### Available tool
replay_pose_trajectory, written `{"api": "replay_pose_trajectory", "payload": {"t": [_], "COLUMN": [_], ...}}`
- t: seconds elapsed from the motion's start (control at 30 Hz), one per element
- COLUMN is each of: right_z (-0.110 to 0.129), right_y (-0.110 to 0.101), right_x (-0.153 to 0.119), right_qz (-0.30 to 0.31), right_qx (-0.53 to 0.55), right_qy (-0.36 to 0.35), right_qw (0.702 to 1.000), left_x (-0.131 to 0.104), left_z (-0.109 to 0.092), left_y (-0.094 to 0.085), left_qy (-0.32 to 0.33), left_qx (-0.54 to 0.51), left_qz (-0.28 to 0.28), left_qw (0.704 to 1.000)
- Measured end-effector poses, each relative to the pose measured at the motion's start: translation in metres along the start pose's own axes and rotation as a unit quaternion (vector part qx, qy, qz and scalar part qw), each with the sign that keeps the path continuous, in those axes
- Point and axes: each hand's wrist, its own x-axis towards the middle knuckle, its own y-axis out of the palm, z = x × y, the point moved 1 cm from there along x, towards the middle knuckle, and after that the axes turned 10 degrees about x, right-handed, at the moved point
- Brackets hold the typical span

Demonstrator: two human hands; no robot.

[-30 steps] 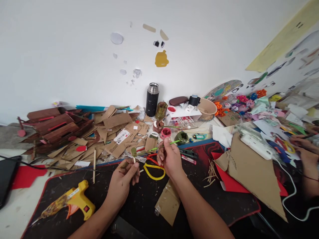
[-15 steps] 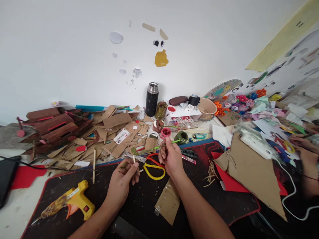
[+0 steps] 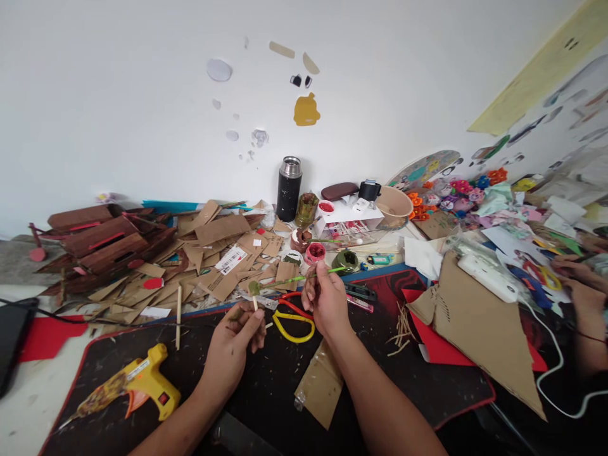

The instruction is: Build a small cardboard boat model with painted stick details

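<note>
Holding a pale stick point(image 3: 255, 304) in left hand point(image 3: 239, 334), clamped between thumb and fingers, above the mat point(image 3: 380, 345), toward its far edge. Standing nearly upright; topped by a green head point(image 3: 253, 289), just beyond the left fingertips. Pinching a brush point(image 3: 295, 279) in right hand point(image 3: 327, 299), between thumb and fingers brought together, with the rest curled toward the palm.

Running lengthwise from the right fingers leftward, dropping gently to the green head; crossing the stick's long axis at close to a right angle. Meeting, or nearly meeting, the head with the brush tip; cannot tell contact from a narrow gap. Nearer to the head: left hand, directly below; right hand well off to the right, bridging by the brush alone.

Between both hands, on the mat: scissors point(image 3: 294, 340), by the look of the looped handles. Near the mat's left edge: glue gun point(image 3: 152, 375), with nozzle toward the near left corner. Under the right forearm: cardboard point(image 3: 322, 387). Just past the mat's far edge, on the table point(image 3: 28, 411): red jar point(image 3: 315, 253) and green jar point(image 3: 345, 261).
</note>
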Motion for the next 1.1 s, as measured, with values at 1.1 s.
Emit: {"api": "replay_pose_trajectory", "payload": {"t": [1.1], "right_z": [-0.007], "right_y": [0.000], "right_x": [-0.003], "right_qz": [0.052], "right_qx": [-0.010], "right_qy": [0.028], "right_qw": [0.998], "left_x": [0.000], "left_z": [0.004], "left_y": [-0.001], "left_qy": [0.008], "left_qx": [0.004], "left_qz": [0.019], "left_qw": [1.000]}}
